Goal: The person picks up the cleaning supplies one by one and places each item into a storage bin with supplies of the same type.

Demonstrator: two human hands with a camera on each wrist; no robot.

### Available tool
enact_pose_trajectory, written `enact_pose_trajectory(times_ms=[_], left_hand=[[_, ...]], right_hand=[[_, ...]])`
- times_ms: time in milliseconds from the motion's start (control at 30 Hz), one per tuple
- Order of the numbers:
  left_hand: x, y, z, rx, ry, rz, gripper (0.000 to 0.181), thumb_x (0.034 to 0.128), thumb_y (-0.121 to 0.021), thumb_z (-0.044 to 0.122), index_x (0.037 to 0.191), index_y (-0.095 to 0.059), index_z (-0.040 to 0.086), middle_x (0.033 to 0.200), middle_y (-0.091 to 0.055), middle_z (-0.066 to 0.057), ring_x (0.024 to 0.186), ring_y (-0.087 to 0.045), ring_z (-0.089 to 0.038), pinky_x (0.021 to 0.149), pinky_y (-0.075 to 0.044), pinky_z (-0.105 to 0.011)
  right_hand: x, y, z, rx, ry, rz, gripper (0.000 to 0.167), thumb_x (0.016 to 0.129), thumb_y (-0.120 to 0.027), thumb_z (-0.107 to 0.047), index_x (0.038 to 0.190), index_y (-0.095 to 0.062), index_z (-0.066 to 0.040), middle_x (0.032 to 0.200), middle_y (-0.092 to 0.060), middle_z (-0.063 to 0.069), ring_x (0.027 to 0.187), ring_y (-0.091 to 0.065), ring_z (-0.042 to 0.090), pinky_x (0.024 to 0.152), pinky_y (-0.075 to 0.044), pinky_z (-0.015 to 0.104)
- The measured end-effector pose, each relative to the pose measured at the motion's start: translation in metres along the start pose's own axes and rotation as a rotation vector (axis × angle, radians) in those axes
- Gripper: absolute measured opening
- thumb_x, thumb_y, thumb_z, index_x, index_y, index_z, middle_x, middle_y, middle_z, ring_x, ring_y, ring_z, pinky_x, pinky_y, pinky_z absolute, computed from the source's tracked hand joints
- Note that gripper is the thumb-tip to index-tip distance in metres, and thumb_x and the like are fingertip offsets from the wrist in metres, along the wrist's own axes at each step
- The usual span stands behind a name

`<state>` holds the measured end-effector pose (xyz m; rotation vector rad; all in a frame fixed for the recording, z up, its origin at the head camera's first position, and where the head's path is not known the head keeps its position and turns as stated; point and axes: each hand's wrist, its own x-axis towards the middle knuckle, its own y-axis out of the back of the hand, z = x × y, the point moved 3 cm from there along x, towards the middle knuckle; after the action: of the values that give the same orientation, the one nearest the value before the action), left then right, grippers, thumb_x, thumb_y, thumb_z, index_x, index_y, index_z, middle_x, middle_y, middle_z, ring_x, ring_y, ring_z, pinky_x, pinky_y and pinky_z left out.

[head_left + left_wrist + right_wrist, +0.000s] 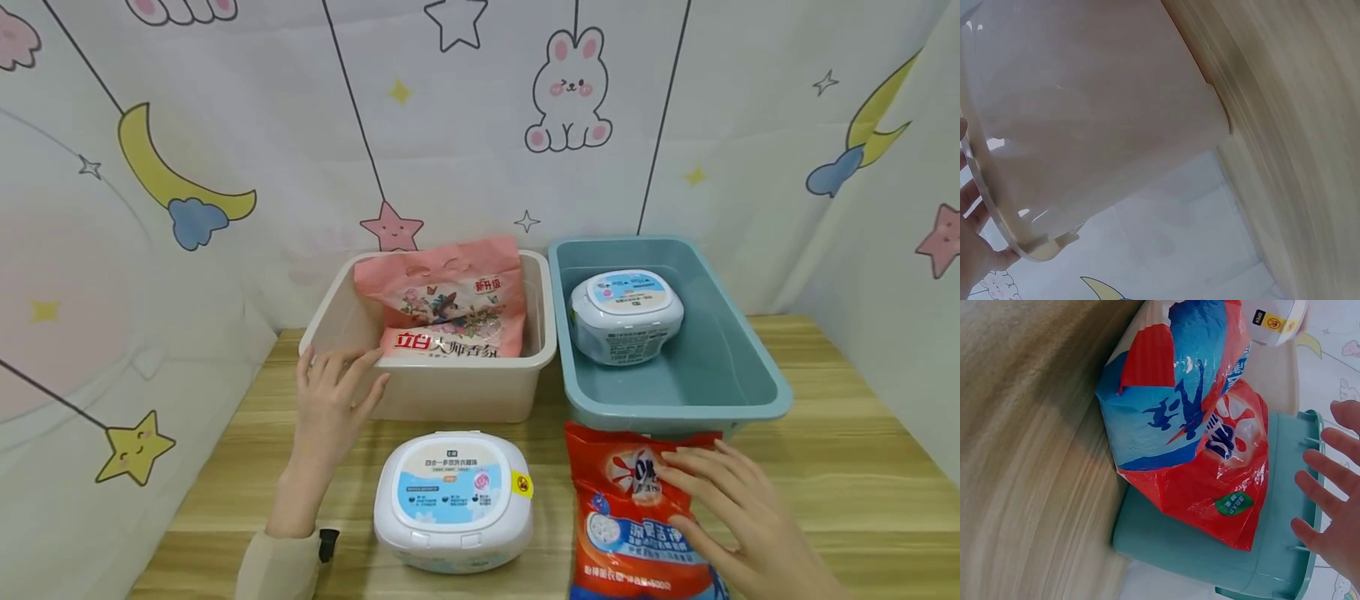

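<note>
My left hand (330, 396) rests its loosely bent fingers on the near left rim of a cream plastic bin (457, 392). The left wrist view shows that bin's side wall (1097, 112) close up, with the fingertips along its rim. A pink laundry detergent bag (450, 304) leans inside the bin. Over a red and blue detergent bag (615, 492) hovers my right hand (738, 508), fingers spread. In the right wrist view the hand (1335, 487) stands apart from the bag (1210, 469). A white lidded tub (453, 500) sits on the table between both hands.
A teal bin (720, 358) stands right of the cream bin and holds a second white tub (626, 317). The red bag's top lies against the teal bin's front. Beneath everything is a wood-grain table (847, 467); a printed curtain (465, 125) hangs behind.
</note>
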<state>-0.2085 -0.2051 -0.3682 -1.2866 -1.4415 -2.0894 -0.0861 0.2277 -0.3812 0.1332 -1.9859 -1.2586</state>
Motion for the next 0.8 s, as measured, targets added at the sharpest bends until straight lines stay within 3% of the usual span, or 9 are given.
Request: enact_pose_trajectory(times_ms=[100, 267, 467, 567, 700, 800], left_hand=[[0.000, -0.001, 0.000, -0.008, -0.001, 0.024, 0.032, 0.0940, -0.060, 0.035, 0.111, -0.068, 0.009, 0.103, -0.064, -0.014, 0.100, -0.056, -0.035, 0.105, -0.027, -0.067], [-0.001, -0.003, -0.001, -0.015, -0.003, 0.051, 0.037, 0.0965, -0.054, 0.040, 0.109, -0.069, 0.009, 0.100, -0.064, -0.013, 0.098, -0.055, -0.035, 0.104, -0.027, -0.066], [0.000, -0.002, 0.000, -0.009, 0.010, 0.028, 0.032, 0.0946, -0.059, 0.036, 0.110, -0.068, 0.010, 0.102, -0.063, -0.013, 0.100, -0.055, -0.034, 0.105, -0.027, -0.066], [0.000, -0.001, 0.000, -0.006, 0.019, 0.014, 0.028, 0.0890, -0.067, 0.028, 0.110, -0.068, 0.010, 0.102, -0.063, -0.013, 0.101, -0.054, -0.034, 0.106, -0.026, -0.065], [0.000, -0.001, 0.001, 0.004, 0.028, 0.009, 0.029, 0.0820, -0.073, 0.021, 0.109, -0.068, 0.010, 0.102, -0.064, -0.013, 0.101, -0.054, -0.034, 0.106, -0.026, -0.066], [0.000, -0.002, 0.002, 0.010, 0.034, 0.009, 0.029, 0.0807, -0.075, 0.019, 0.108, -0.068, 0.011, 0.101, -0.064, -0.012, 0.101, -0.054, -0.034, 0.106, -0.026, -0.066]], right_hand=[[-0.001, -0.003, 0.001, -0.004, 0.003, -0.006, 0.055, 0.081, -0.074, -0.038, 0.130, -0.059, -0.019, 0.129, -0.060, -0.002, 0.125, -0.039, -0.001, 0.112, -0.010, 0.006], [-0.004, -0.009, 0.004, -0.023, 0.026, -0.011, 0.053, 0.082, -0.073, -0.044, 0.128, -0.060, -0.022, 0.125, -0.062, -0.002, 0.124, -0.039, -0.001, 0.114, -0.007, 0.007], [-0.008, -0.014, 0.005, -0.055, 0.038, -0.062, 0.052, 0.077, -0.076, -0.044, 0.124, -0.063, -0.026, 0.119, -0.065, -0.008, 0.117, -0.043, 0.001, 0.110, -0.009, 0.004], [-0.012, -0.017, 0.005, -0.122, -0.004, -0.141, 0.055, 0.074, -0.077, -0.049, 0.124, -0.061, -0.034, 0.119, -0.062, -0.016, 0.114, -0.046, -0.001, 0.103, -0.023, 0.008], [-0.018, -0.021, 0.006, -0.208, -0.038, -0.235, 0.059, 0.073, -0.071, -0.061, 0.127, -0.057, -0.042, 0.121, -0.059, -0.021, 0.114, -0.047, 0.000, 0.086, -0.047, 0.028], [-0.020, -0.023, 0.006, -0.232, -0.030, -0.274, 0.060, 0.074, -0.066, -0.065, 0.129, -0.055, -0.042, 0.122, -0.058, -0.021, 0.114, -0.047, 0.001, 0.080, -0.053, 0.036]])
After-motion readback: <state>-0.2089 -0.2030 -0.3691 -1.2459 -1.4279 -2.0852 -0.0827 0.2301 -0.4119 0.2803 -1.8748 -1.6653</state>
